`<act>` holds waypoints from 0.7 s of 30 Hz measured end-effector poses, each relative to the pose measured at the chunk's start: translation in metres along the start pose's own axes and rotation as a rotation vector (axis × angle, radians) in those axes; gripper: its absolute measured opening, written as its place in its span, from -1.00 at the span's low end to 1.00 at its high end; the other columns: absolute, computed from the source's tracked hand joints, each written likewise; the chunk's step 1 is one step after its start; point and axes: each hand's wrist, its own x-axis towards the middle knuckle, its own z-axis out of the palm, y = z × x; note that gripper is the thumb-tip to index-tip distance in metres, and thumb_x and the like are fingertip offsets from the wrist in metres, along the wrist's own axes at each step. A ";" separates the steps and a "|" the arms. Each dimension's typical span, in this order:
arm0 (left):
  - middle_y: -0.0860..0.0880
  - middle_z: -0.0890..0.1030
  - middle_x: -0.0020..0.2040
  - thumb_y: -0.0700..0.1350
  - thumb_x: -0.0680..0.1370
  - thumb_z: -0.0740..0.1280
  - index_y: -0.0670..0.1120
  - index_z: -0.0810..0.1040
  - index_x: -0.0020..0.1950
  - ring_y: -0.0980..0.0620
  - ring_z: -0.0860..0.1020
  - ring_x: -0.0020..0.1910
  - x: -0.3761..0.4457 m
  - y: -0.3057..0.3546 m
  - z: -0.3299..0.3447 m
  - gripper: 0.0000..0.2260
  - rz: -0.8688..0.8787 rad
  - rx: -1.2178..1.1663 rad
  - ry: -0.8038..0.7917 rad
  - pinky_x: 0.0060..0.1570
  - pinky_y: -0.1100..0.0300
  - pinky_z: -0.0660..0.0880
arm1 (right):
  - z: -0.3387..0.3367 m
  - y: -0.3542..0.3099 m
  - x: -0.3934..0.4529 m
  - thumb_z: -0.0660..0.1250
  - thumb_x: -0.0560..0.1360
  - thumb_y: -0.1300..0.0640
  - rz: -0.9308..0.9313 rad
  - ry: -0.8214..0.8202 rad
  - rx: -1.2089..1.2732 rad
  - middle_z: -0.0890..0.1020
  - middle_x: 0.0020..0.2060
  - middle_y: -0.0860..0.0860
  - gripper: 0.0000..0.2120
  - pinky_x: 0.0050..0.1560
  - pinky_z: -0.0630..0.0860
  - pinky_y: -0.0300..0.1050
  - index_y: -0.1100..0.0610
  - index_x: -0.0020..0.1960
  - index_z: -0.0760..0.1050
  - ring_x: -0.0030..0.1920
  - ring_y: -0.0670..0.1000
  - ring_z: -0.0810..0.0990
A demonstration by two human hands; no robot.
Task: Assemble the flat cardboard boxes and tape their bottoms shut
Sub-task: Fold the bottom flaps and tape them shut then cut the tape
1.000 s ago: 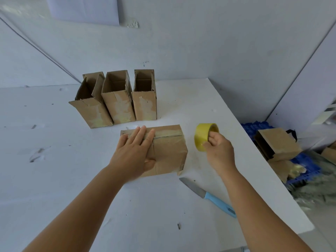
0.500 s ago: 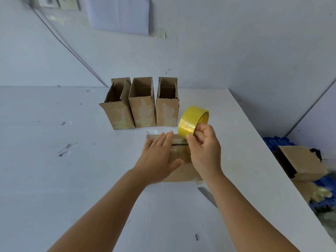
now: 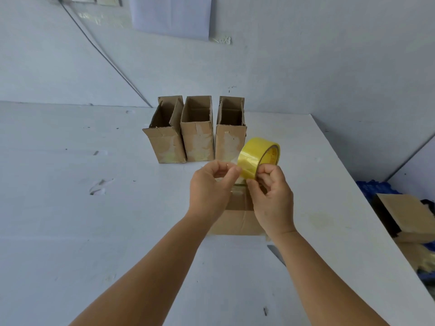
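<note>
A yellow tape roll (image 3: 256, 155) is held up above the table by my right hand (image 3: 270, 196), whose fingers curl round its lower edge. My left hand (image 3: 211, 189) is raised beside it, fingertips pinching at the roll's left edge where the tape end sits. Beneath both hands a cardboard box (image 3: 237, 218) lies on its side on the white table (image 3: 94, 231), mostly hidden by my wrists. Three assembled boxes (image 3: 197, 140) stand upright in a row behind, open tops up, with tape patches on their fronts.
A knife blade (image 3: 276, 254) shows just past my right forearm. Off the table's right edge lie more cardboard boxes (image 3: 409, 215) on a blue crate (image 3: 369, 189). The wall stands close behind the box row.
My left hand has lifted off the lying box and come up to the tape roll. The right hand has kept the roll raised over the box.
</note>
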 end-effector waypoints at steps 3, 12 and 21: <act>0.00 0.65 -0.26 -0.04 0.50 0.39 -0.09 0.62 -0.14 0.20 0.55 -0.27 0.002 0.006 0.001 -0.87 -0.051 -0.090 0.007 -0.20 0.30 0.47 | 0.001 0.004 -0.001 0.40 0.41 0.08 -0.032 0.007 0.023 0.64 -0.15 -0.15 -0.79 -0.04 0.58 -0.02 -0.15 -0.08 0.41 -0.05 -0.07 0.63; -0.09 0.69 -0.14 -0.09 0.56 0.26 -0.01 0.56 -0.24 -0.11 0.60 0.01 0.008 0.000 -0.013 -0.81 -0.114 -0.243 -0.171 0.16 0.01 0.51 | 0.003 0.003 0.012 0.42 0.42 0.14 0.198 0.165 0.088 0.26 0.25 -0.02 -0.36 -0.11 0.47 -0.44 0.12 0.40 0.21 0.07 -0.02 0.45; -0.11 0.69 -0.11 -0.02 0.46 0.39 -0.12 0.57 -0.15 0.03 0.60 -0.04 0.015 0.002 -0.035 -0.83 -0.049 -0.290 -0.225 0.13 0.05 0.50 | -0.002 0.012 0.030 0.21 0.55 0.03 0.247 -0.034 -0.047 0.56 -0.11 0.12 -0.83 -0.07 0.57 0.10 0.06 0.06 0.51 -0.14 0.09 0.54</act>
